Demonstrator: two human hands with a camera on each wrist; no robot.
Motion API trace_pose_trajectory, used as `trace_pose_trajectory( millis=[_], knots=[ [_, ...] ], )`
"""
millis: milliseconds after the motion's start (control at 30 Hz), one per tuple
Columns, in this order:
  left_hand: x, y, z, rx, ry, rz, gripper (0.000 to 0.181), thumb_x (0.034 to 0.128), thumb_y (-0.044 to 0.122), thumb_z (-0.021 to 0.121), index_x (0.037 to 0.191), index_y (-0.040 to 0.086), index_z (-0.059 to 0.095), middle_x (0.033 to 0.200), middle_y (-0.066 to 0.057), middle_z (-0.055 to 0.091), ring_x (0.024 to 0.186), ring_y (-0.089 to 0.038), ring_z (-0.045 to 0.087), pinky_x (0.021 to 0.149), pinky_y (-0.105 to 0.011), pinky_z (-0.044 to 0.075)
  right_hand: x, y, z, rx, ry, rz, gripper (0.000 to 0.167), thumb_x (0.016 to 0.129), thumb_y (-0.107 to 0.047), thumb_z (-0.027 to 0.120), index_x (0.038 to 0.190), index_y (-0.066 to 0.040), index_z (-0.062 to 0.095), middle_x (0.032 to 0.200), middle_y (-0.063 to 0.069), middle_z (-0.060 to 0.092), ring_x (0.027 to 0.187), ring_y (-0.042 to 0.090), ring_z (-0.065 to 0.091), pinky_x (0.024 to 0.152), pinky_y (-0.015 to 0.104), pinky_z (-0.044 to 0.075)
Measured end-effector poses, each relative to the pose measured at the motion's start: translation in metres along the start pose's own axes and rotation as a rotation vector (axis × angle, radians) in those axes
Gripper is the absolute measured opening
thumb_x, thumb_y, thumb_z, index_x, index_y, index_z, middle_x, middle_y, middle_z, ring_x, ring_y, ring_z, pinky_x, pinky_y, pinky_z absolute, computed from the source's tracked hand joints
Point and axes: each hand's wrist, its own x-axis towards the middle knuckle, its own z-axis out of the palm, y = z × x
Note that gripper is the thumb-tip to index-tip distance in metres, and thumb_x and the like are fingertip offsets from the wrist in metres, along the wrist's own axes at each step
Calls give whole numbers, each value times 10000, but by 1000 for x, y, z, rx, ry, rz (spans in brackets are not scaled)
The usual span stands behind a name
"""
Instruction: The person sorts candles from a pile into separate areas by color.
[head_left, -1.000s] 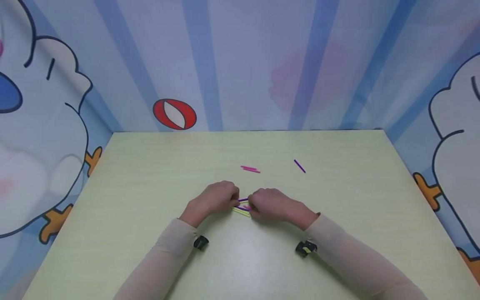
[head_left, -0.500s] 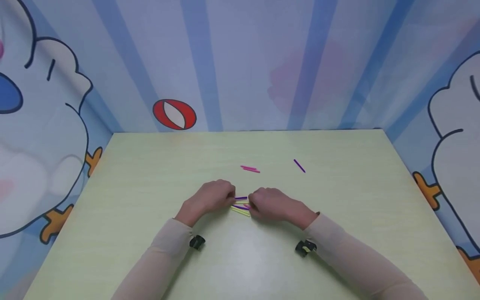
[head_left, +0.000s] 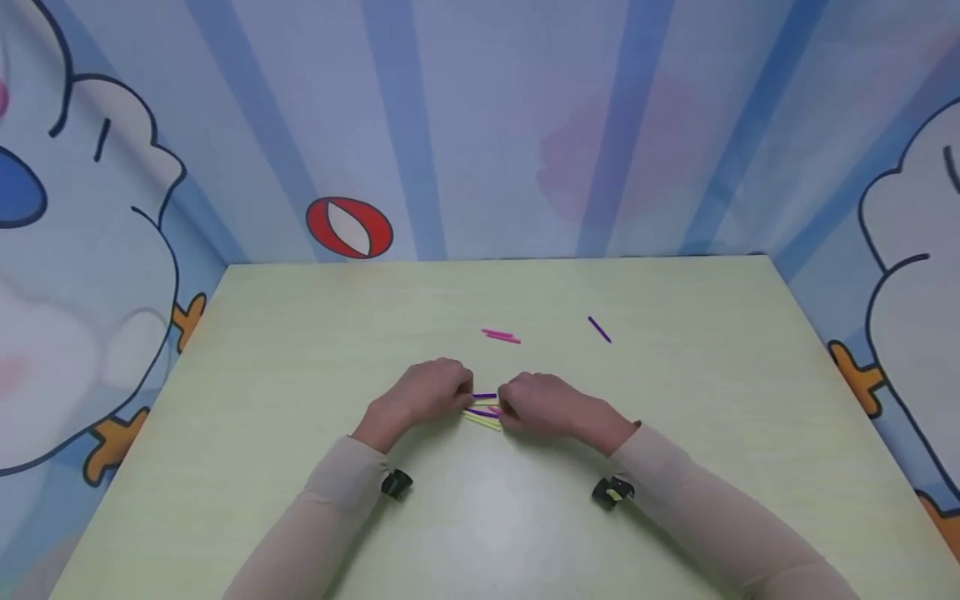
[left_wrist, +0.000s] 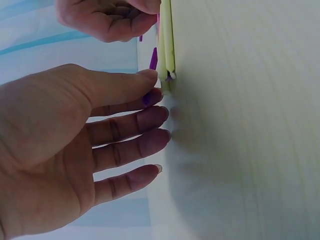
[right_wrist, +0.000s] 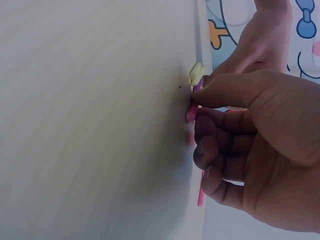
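Note:
Several thin sticks in purple, yellow and pink lie close together between my two hands in the head view. My left hand pinches a purple stick between thumb and index finger, its other fingers extended. Beside that thumb are yellow sticks, which also show as a slanted pair low in the head view. My right hand pinches a pink stick at the sticks' right ends, its other fingers curled. A purple stick and a yellow end show by the right thumb. The fingers hide parts of the bunch.
Farther back on the pale table, two pink sticks lie side by side. A single purple stick rests to the right of them. Printed cartoon walls enclose the table's back and sides.
My left hand has shifted slightly left with its purple stick, widening the gap between the hands and showing more of the sticks. My right hand has hardly moved.

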Motion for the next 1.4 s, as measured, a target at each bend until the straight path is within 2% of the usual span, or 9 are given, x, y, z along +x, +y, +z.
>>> trace_pose_trajectory(
  millis=[167, 433, 567, 700, 900, 1067, 1400],
  knots=[
    [0, 2, 4, 3, -4, -4, 99, 949, 186, 689, 867, 134, 709, 757, 47, 596, 698, -130, 526, 667, -315, 477, -1, 0, 3, 14, -6, -9, 156, 954, -146, 638, 806, -115, 601, 671, -22, 525, 589, 99, 442, 573, 261, 417],
    [2, 2, 3, 1, -6, 8, 62, 949, 175, 687, 931, 117, 696, 799, 36, 603, 734, -131, 533, 704, -304, 484, -1, 3, 2, 32, -11, 11, 148, 960, -152, 620, 816, -122, 598, 675, -24, 534, 589, 94, 442, 567, 261, 409],
    [3, 2, 2, -25, -2, 36, 45, 946, 129, 672, 907, 132, 651, 787, 35, 573, 741, -137, 521, 688, -288, 457, 0, 4, 1, 36, -6, 3, 154, 960, -156, 621, 812, -124, 590, 675, -23, 529, 588, 94, 441, 562, 261, 409],
    [3, 3, 2, -37, -12, 69, 70, 928, 112, 702, 868, 143, 683, 768, 49, 574, 740, -134, 521, 682, -282, 454, 0, 5, 1, 49, -6, 9, 161, 959, -166, 630, 809, -130, 586, 673, -20, 525, 584, 96, 445, 559, 263, 409],
    [3, 4, 3, -10, -20, 71, 57, 918, 132, 726, 862, 139, 716, 760, 57, 587, 728, -123, 530, 683, -285, 472, -1, 5, 3, 42, -7, 6, 159, 961, -170, 635, 813, -129, 594, 672, -27, 528, 582, 92, 453, 562, 262, 416],
    [1, 5, 2, 6, -6, 78, 77, 911, 116, 725, 837, 130, 712, 756, 45, 579, 715, -123, 523, 672, -301, 476, -1, 4, 4, 37, -3, 8, 165, 961, -169, 638, 808, -127, 595, 671, -27, 529, 585, 95, 456, 567, 266, 420],
    [1, 5, 4, 58, 48, 102, 214, 859, 41, 698, 687, 153, 638, 666, 40, 523, 621, -98, 434, 572, -258, 385, -1, 4, 3, 45, -10, 12, 168, 960, -173, 640, 805, -126, 597, 669, -26, 528, 588, 94, 453, 573, 263, 409]
  ],
)
